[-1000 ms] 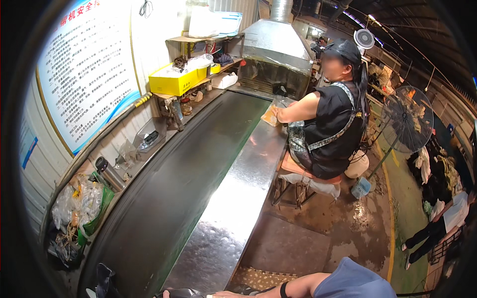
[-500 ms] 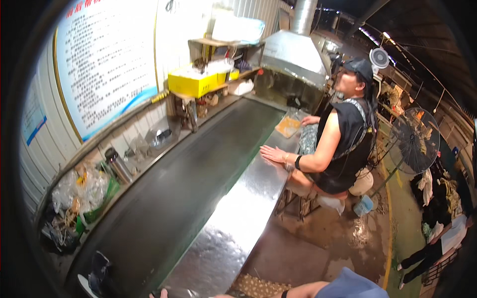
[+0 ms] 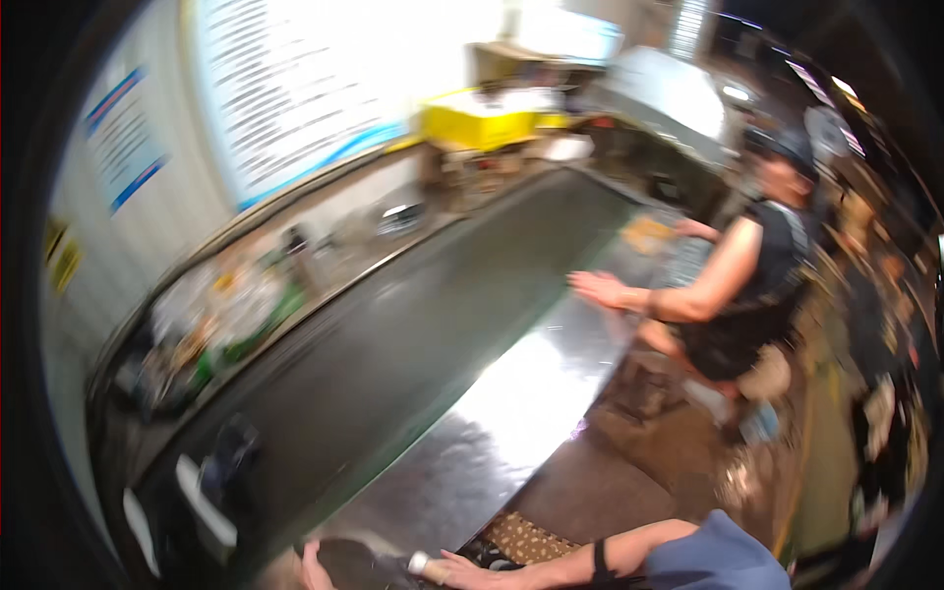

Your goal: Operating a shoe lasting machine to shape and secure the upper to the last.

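Note:
At the lower edge my left hand shows only in part, with its fingers against a dark rounded object whose kind the blur hides. My right hand reaches in from the right beside that object, a white wrap on a fingertip and a black band on the forearm. Whether its fingers grip anything is blurred. To the left, a dark piece with a white strip like a sole lies on the dark conveyor belt. A second white strip is further left.
A shiny metal ledge runs beside the belt. Across it a co-worker sits with a hand resting on the ledge. A metal hood, a yellow box and bags of clear plastic line the far and left sides.
The view has swung left and down, so the scene sits further right. More of my hands shows, with the dark object between them. The white-edged pieces are further into view.

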Motion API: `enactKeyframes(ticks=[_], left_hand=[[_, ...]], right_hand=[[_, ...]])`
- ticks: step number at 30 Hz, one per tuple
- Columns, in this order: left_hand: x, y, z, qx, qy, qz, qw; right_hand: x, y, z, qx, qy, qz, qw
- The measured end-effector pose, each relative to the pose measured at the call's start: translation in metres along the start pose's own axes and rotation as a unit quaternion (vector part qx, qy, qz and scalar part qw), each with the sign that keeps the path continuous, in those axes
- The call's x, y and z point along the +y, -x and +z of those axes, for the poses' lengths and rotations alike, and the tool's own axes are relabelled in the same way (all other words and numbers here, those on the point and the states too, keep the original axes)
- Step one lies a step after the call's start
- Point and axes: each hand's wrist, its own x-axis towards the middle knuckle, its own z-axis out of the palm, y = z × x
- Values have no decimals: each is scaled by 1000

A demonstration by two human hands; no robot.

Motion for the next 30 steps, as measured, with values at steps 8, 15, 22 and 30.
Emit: enactKeyframes(ticks=[8, 15, 22, 30], left_hand=[[21, 101, -177, 192, -20, 81, 978], [5, 294, -295, 462, -51, 127, 876], [-37, 496, -449, 553, 257, 177, 772], [-126, 596, -465, 469, 491, 320, 661]], right_hand=[[-36, -106, 90, -234, -226, 535, 780], [-117, -63, 237, -270, -178, 194, 926], [-213, 1, 447, -394, -265, 249, 844], [-330, 52, 585, -421, -346, 382, 746]])
